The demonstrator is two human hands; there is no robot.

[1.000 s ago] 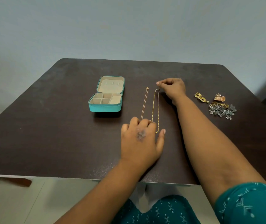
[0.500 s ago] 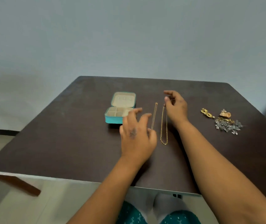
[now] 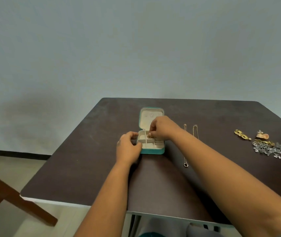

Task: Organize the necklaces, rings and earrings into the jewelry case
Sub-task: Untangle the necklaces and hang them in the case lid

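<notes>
The teal jewelry case (image 3: pixel 153 151) lies open on the dark table (image 3: pixel 85 168), its cream lid (image 3: pixel 146 120) laid back. My left hand (image 3: pixel 128 147) grips the case's left side. My right hand (image 3: pixel 163 127) pinches a small gold piece of jewelry (image 3: pixel 149 137) over a rear compartment of the case. To the right of the case a thin necklace (image 3: pixel 185 146) with a small pendant lies straight. A gold chain necklace (image 3: pixel 195 131) lies beside it, its near part hidden by my right forearm.
At the far right of the table lie gold earrings (image 3: pixel 241 134) and a heap of silver and gold earrings and rings (image 3: pixel 267 147). A brown wooden chair frame (image 3: pixel 8 194) stands left of the table. A plain wall lies behind the table.
Both hands have left the two necklaces and moved left to the case. The left hand now holds the case, the right hand pinches a gold piece. The view has tilted up.
</notes>
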